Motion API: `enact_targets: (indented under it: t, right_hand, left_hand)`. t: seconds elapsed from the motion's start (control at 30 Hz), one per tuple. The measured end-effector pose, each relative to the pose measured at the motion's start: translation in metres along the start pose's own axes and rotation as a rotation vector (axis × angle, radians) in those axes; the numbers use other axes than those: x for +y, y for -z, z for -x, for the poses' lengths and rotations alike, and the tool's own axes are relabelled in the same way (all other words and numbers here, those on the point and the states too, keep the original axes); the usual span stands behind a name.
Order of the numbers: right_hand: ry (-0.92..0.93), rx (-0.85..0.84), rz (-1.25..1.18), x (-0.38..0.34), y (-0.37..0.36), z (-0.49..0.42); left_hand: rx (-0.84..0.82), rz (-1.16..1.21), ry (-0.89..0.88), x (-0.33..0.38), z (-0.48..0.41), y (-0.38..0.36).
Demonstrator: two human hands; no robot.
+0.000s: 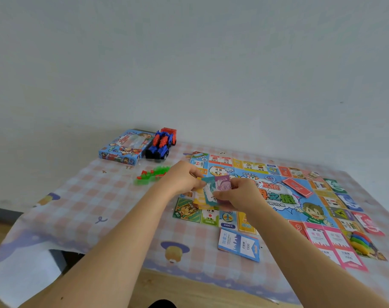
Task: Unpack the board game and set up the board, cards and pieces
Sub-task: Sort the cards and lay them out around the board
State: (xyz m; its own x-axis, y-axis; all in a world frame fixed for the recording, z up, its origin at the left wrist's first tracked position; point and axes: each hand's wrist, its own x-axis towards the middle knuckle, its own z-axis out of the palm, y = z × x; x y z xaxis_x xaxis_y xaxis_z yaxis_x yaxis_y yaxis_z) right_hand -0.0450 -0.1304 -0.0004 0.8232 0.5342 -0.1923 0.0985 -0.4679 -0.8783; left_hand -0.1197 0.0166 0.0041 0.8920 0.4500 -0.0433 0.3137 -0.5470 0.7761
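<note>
The colourful game board lies unfolded on the table, right of centre. Above its left part, my left hand and my right hand together hold a small fan of cards; a purple card with a monkey face is on top, teal and yellow ones beneath. A red card deck lies on the board's middle. Blue cards lie at the board's near edge and pink cards at its near right. The blue game box sits at the far left.
A blue and red toy truck stands beside the box. Green and red plastic pieces lie in a heap left of the board. Coloured pawns rest on the board's near right corner. A checked cloth covers the table; a wall stands behind.
</note>
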Motion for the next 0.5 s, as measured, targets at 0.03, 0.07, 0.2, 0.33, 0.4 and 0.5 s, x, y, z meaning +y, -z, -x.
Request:
enact_targets:
  t: [0.03,0.07,0.2,0.33,0.4,0.5]
  right_hand:
    - [0.01,0.016,0.009,0.0017,0.0011,-0.0007]
    - [0.019,0.024,0.019,0.0028,0.002,-0.0011]
    - [0.039,0.027,0.054,0.0046,0.0022,-0.0012]
    - [0.039,0.075,0.033,0.0054,0.0033,-0.0014]
    - [0.034,0.105,0.021,0.007,0.0065,-0.0012]
    - [0.071,0.148,0.112,0.0087,0.0105,-0.0001]
  left_hand:
    - [-0.001,0.0,0.0,-0.0006,0.0,0.0004]
    - [-0.001,0.0,-0.001,-0.0011,-0.0001,0.0004]
    - [-0.011,-0.012,-0.038,0.0001,0.0003,-0.0042]
    - [0.032,-0.064,-0.056,-0.0016,-0.0029,-0.0088]
    - [0.038,-0.084,-0.06,-0.0029,-0.0041,-0.009]
    - [0.049,-0.106,-0.072,-0.0038,-0.0049,-0.009]
